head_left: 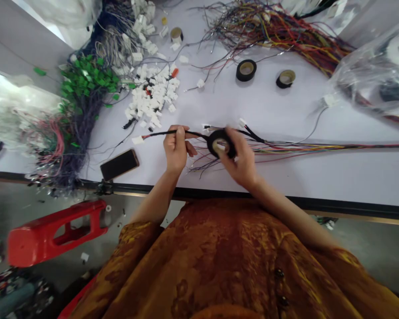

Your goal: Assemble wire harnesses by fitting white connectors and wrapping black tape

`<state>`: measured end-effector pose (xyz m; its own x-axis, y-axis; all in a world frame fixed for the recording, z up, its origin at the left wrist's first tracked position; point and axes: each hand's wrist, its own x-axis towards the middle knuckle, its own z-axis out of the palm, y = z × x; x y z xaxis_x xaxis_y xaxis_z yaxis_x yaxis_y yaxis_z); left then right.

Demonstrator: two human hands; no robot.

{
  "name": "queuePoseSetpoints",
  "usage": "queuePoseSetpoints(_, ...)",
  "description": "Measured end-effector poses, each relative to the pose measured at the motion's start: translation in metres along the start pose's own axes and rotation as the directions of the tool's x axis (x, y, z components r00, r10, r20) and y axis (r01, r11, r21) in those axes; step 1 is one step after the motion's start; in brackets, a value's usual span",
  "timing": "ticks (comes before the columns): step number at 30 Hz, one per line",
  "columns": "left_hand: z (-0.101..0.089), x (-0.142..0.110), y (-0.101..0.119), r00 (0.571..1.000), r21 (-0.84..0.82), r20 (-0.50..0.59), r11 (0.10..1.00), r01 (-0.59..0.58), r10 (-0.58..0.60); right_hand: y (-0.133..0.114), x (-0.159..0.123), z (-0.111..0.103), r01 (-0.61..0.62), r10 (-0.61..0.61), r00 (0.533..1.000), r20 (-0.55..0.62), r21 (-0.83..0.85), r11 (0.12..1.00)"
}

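Head cam: the wire harness (193, 134) is pinched tight in the left hand (177, 148), black tape roll (221, 144) gripped by right-hand fingers (242, 155); looks mid-wrap, another turn seems called for.

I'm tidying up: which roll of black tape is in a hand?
The black tape roll in the right hand, above the wire bundle; the other two rolls lie apart on the table.
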<state>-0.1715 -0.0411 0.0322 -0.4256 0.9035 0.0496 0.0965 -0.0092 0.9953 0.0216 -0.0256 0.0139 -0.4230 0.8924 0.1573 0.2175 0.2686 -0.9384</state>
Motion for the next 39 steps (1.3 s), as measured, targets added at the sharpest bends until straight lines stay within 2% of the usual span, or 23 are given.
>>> queuePoseSetpoints(1,0.002,0.002,0.000,0.999,-0.033,0.011,0.999,0.039,-0.039,-0.005,-0.012,-0.002,0.053,-0.052,0.999,0.008,-0.041,0.998)
queuePoseSetpoints(3,0.004,0.002,0.008,0.996,-0.066,0.067,0.996,0.055,-0.050,-0.015,-0.021,-0.003,0.059,-0.061,0.997,-0.050,-0.030,0.998)
queuePoseSetpoints(6,0.005,-0.008,0.026,0.977,0.005,0.203,0.998,-0.064,0.062,-0.021,0.005,0.001,-0.092,0.116,0.980,-0.161,0.151,0.984)
queuePoseSetpoints(8,0.004,-0.015,0.032,0.947,0.079,0.291,0.983,-0.167,0.137,-0.017,0.033,0.003,-0.204,0.254,0.955,-0.149,0.288,0.936)
queuePoseSetpoints(9,0.003,-0.018,0.032,0.941,0.094,0.305,0.979,-0.182,0.146,-0.013,0.044,0.003,-0.264,0.322,0.939,-0.118,0.354,0.897)
queuePoseSetpoints(10,0.002,-0.019,0.030,0.949,0.091,0.285,0.982,-0.165,0.133,-0.009,0.053,0.002,-0.326,0.391,0.917,-0.078,0.418,0.848)
queuePoseSetpoints(12,0.000,-0.018,0.019,0.986,0.035,0.159,0.998,-0.059,0.053,0.000,0.060,-0.001,-0.420,0.494,0.869,0.003,0.531,0.736)
queuePoseSetpoints(14,0.001,-0.013,0.007,0.999,-0.054,0.032,0.998,0.039,-0.037,0.007,0.056,-0.005,-0.435,0.521,0.853,0.036,0.603,0.669)
queuePoseSetpoints(15,0.002,-0.010,0.002,0.997,-0.083,0.035,0.994,0.071,-0.069,0.010,0.052,-0.007,-0.419,0.513,0.858,0.032,0.621,0.662)
queuePoseSetpoints(16,0.005,-0.007,-0.002,0.992,-0.096,0.086,0.991,0.095,-0.087,0.011,0.047,-0.009,-0.399,0.498,0.867,0.021,0.629,0.668)
queuePoseSetpoints(18,0.012,-0.003,-0.007,0.965,-0.080,0.246,0.990,0.119,-0.096,0.012,0.038,-0.011,-0.370,0.472,0.882,-0.002,0.617,0.694)
queuePoseSetpoints(20,0.021,0.000,-0.008,0.938,-0.049,0.337,0.994,0.101,-0.079,0.012,0.030,-0.013,-0.349,0.443,0.896,-0.028,0.571,0.743)
queuePoseSetpoints(21,0.025,0.001,-0.008,0.942,-0.044,0.329,0.995,0.086,-0.067,0.012,0.026,-0.014,-0.334,0.422,0.905,-0.048,0.532,0.778)
queuePoseSetpoints(23,0.032,0.003,-0.008,0.967,-0.058,0.246,0.996,0.074,-0.058,0.012,0.017,-0.017,-0.298,0.364,0.926,-0.098,0.402,0.866)
queuePoseSetpoints(25,0.037,0.005,-0.009,0.981,-0.074,0.174,0.992,0.103,-0.089,0.013,0.008,-0.022,-0.242,0.272,0.952,-0.143,0.197,0.950)
queuePoseSetpoints(27,0.038,0.006,-0.009,0.979,-0.078,0.161,0.988,0.137,-0.123,0.012,0.001,-0.026,-0.170,0.163,0.975,-0.149,-0.035,0.985)
queuePoseSetpoints(29,0.039,0.007,-0.008,0.974,-0.069,0.186,0.987,0.143,-0.128,0.010,0.000,-0.027,-0.112,0.085,0.989,-0.124,-0.226,0.968)
queuePoseSetpoints(32,0.041,0.006,-0.006,0.977,-0.046,0.190,0.993,0.112,-0.101,0.000,0.008,-0.020,-0.071,0.042,0.996,-0.080,-0.403,0.912)
queuePoseSetpoints(39,0.048,0.003,-0.009,0.995,-0.024,0.098,0.999,0.023,-0.020,-0.023,0.017,0.015,-0.041,0.044,0.999,-0.008,-0.554,0.831)
